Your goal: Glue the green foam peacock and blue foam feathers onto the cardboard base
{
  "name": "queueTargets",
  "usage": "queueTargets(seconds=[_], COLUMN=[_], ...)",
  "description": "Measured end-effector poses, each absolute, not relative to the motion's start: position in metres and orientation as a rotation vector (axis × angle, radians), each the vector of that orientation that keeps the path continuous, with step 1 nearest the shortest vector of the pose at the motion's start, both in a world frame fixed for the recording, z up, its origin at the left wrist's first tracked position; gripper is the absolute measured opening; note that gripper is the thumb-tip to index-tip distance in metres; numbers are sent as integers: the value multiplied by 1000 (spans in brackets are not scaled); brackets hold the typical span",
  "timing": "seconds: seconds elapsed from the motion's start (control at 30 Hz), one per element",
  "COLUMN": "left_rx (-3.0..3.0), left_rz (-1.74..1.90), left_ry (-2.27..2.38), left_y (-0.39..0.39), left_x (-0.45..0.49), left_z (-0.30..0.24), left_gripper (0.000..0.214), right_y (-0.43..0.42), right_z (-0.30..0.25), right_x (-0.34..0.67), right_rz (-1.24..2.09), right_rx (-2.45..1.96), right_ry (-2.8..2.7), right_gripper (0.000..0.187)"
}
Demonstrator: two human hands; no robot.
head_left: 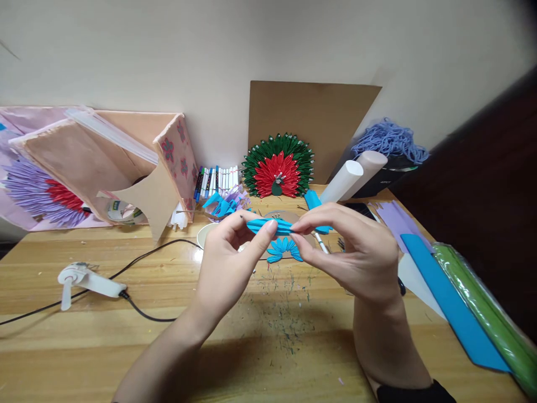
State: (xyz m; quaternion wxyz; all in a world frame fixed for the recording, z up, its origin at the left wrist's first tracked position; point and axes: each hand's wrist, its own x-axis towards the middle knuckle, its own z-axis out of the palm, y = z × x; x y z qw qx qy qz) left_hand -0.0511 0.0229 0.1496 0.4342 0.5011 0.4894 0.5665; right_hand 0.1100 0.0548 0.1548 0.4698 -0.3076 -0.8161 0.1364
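A pleated strip of blue crepe paper (pixel 282 226) is stretched level between my two hands, above the table. My left hand (pixel 235 252) pinches its left part, thumb lying along the front. The strip's right end sits between the thumb and fingertips of my right hand (pixel 352 246). Behind and below the strip, blue paper petals (pixel 284 249) form a half ring on a round cardboard piece, partly hidden by my hands. Further back stands a fan-shaped paper peacock (pixel 277 168) with green outer and red inner feathers.
A white glue gun (pixel 92 281) with a black cable lies at left. Pink boxes (pixel 176 157), markers (pixel 216 182) and blue scraps (pixel 220 205) stand behind. White rolls (pixel 342 182), blue paper (pixel 453 302) and a green wrapped roll (pixel 482 313) are at right.
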Motion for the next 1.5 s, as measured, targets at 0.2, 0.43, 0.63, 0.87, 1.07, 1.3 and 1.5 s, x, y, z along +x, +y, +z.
queueTargets(seconds=[0.2,0.43,0.63,0.87,1.07,1.3,1.5], left_rx=[1280,1293,1286,1300,1305,1384,1942], left_rz=[1410,1408,1407,1407,1398,1387,1497], left_ry=[1264,1250,1248,1273,1274,1300,1374], left_y=[22,22,23,23,23,23,22], left_x=[-50,-50,-50,-51,-51,-52,-63], left_z=[149,148,148,148,147,145,150], left_gripper=[15,15,15,16,16,15,13], right_y=[56,56,58,57,58,60,61], right_z=[154,154,153,153,154,151,150], right_x=[110,109,109,110,110,110,110], right_rz=[339,302,274,315,298,236,221], right_rx=[-739,-764,-773,-761,-739,-742,-751], right_ry=[-2025,-2066,-2095,-2064,-2084,-2139,-2213], right_gripper=[13,11,8,7,9,7,8])
